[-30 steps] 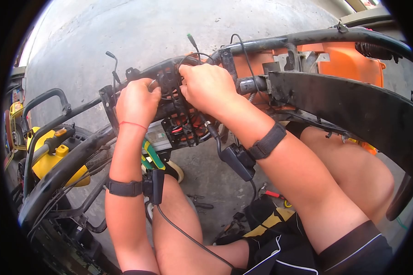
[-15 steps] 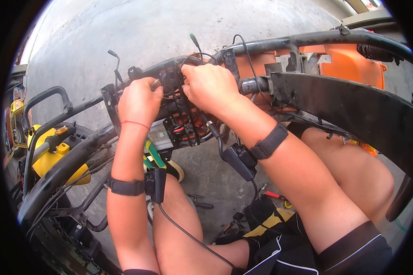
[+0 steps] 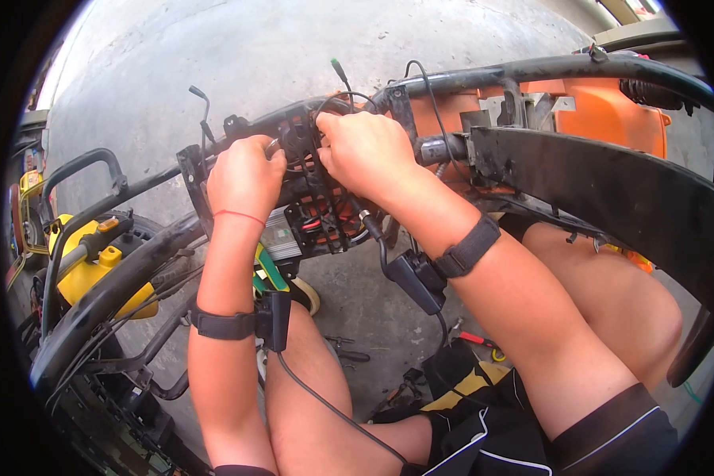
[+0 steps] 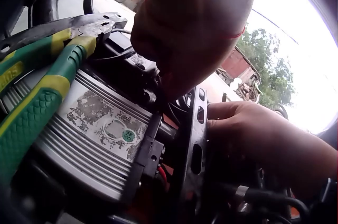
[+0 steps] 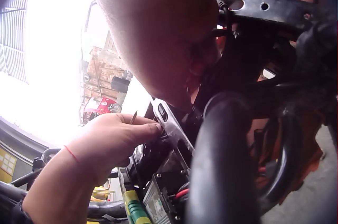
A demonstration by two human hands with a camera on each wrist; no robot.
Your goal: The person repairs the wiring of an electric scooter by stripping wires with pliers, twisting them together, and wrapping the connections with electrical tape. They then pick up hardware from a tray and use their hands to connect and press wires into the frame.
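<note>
A red-handled tool (image 3: 476, 339) on the grey floor (image 3: 389, 305)

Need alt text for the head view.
A person's left hand and right hand reach close together into a dark metal frame. Nearer the viewer are a silver box and green-and-yellow handles; orange panels at picture right, concrete floor beyond.

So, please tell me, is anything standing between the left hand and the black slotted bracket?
Nothing visible does. The left hand, pinching a small metal piece, has its fingertips right beside the bracket. The green-handled pliers are off to one side, over the finned metal box.
</note>
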